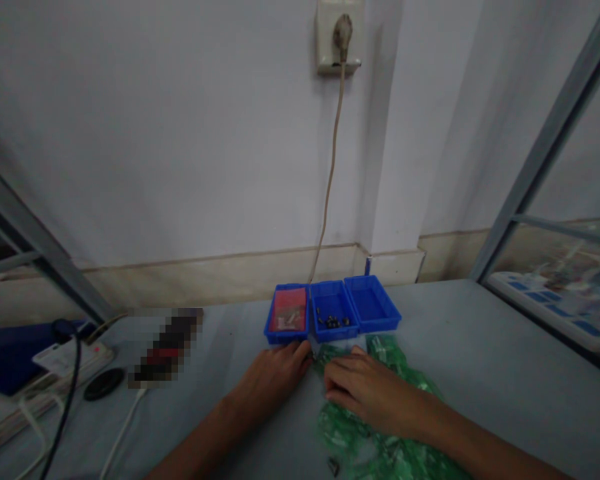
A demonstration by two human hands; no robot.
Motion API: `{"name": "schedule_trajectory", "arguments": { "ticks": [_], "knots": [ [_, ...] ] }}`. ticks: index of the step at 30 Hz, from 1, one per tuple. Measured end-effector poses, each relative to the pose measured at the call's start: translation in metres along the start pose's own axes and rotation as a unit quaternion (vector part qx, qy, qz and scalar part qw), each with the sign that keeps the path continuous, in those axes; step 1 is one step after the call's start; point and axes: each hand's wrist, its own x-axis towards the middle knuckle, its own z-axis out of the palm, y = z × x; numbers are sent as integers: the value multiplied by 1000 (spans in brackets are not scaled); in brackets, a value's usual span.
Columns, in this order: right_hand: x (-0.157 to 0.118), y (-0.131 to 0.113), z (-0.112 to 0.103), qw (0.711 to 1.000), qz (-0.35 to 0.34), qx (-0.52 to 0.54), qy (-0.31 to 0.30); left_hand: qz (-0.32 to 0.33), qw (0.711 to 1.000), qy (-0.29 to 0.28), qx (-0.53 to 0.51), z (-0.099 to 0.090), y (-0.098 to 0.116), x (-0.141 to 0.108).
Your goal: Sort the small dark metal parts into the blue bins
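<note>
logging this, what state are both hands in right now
Left hand: curled, grip cannot be told.
Right hand: curled over green plastic, hold unclear.

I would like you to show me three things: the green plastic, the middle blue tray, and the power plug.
Green plastic [405, 457]: head view, on its crumpled near part.
Middle blue tray [333, 302]: head view, on the bare far part of its inside.
Power plug [343, 30]: head view, on its body.
</note>
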Motion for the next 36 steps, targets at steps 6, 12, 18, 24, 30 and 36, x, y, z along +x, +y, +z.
{"name": "schedule_trajectory", "arguments": {
  "ticks": [6,12,18,24,30,36],
  "knots": [
    [0,2,1,1000,-6,17,0,6,1000,4,2,3,-1,0],
    [0,3,1,1000,-14,22,-7,6,1000,-1,-6,2,-1,-1],
    [-1,3,2,1000,-8,29,2,5,1000,-7,-10,-1,0,0],
    [-1,1,2,999,-15,38,-2,-3,1000,-13,-13,-2,1,1],
    [2,3,1,998,8,-59,18,-3,1000,7,-3,1,0,0],
    [2,10,2,987,75,-142,28,-3,1000,-4,9,-1,0,0]
  ]
}}
